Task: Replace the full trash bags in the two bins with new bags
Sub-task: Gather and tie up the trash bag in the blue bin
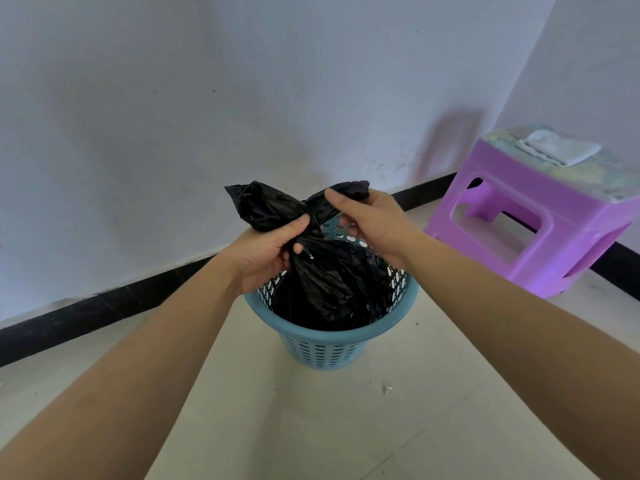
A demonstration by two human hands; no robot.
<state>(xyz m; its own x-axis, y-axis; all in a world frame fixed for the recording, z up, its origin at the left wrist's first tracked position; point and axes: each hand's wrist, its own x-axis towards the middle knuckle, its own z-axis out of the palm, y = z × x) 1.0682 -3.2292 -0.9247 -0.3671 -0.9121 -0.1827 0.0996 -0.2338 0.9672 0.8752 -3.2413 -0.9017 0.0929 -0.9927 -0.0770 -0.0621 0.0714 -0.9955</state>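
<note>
Gripping the black bag (332, 282) with left hand (266, 258) and right hand (374, 220), we are facing the bin (322, 348) at twelve o'clock.

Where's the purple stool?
In the head view, the purple stool stands at the right by the wall, beside the blue bin, a folded cloth on top.

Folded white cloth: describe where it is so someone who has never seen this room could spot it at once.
Look right of the blue perforated bin, to the purple plastic stool. The cloth lies on the stool's patterned top. It is the only white, folded fabric in view.
</note>
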